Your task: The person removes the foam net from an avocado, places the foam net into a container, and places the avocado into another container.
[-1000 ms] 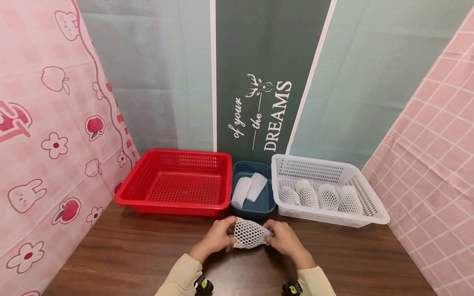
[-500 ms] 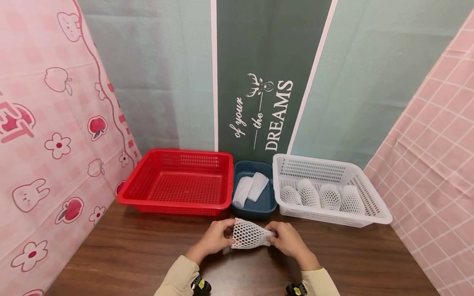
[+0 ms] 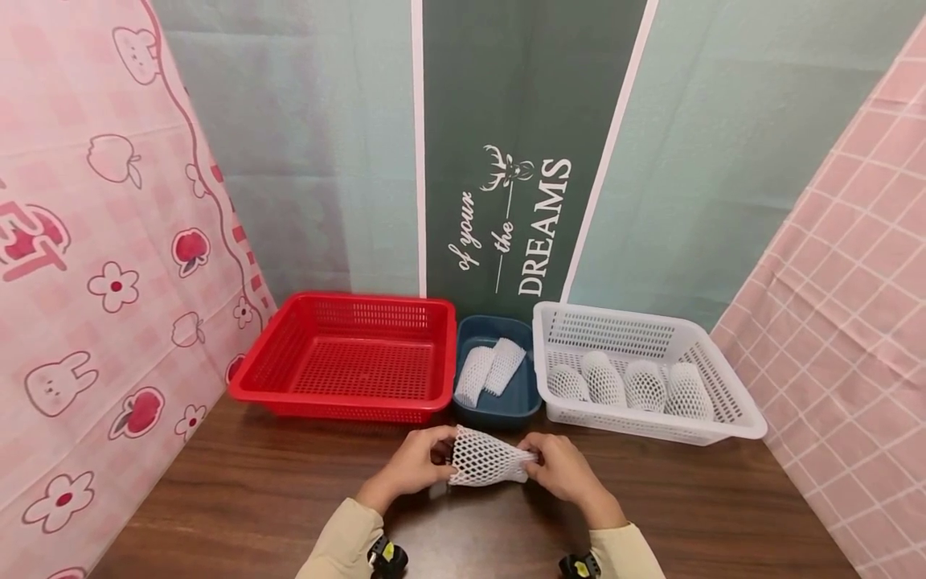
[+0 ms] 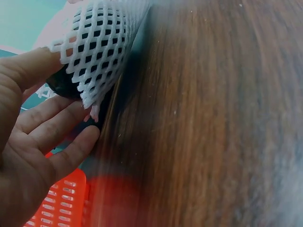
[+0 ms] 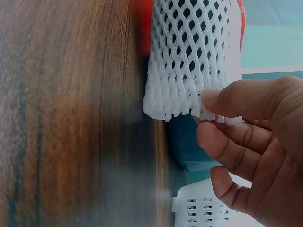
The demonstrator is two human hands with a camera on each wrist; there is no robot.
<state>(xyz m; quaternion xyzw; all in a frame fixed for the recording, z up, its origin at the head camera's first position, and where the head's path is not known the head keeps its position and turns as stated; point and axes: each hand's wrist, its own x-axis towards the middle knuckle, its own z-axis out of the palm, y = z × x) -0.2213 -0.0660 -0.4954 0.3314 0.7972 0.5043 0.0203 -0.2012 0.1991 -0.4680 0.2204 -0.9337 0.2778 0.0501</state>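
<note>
Over the table's front part, a white foam net sleeve (image 3: pixel 486 457) lies stretched sideways between both hands. Inside it sits a dark, rounded thing (image 4: pixel 66 84), whose smooth end shows at the sleeve's left opening in the left wrist view; the mesh hides the remainder. My left hand (image 3: pixel 415 465) holds that wide end, thumb on the mesh edge and fingers on the other side. With thumb and forefinger, my right hand (image 3: pixel 563 468) pinches the narrow, gathered end. In the right wrist view the sleeve's cut edge hangs flat beside the right thumb (image 5: pixel 222 101).
Behind the hands stand a red basket (image 3: pixel 249 390) at left, a blue bin (image 3: pixel 517 406) with two flat foam nets (image 3: pixel 475 374), and a white basket (image 3: pixel 731 422) with several net-wrapped things (image 3: pixel 644 386). Printed cloths hang around the wooden table (image 3: pixel 239 498).
My left hand has shifted slightly left, and the sleeve's wide end has moved left with it. The right hand keeps its pinch on the narrow end.
</note>
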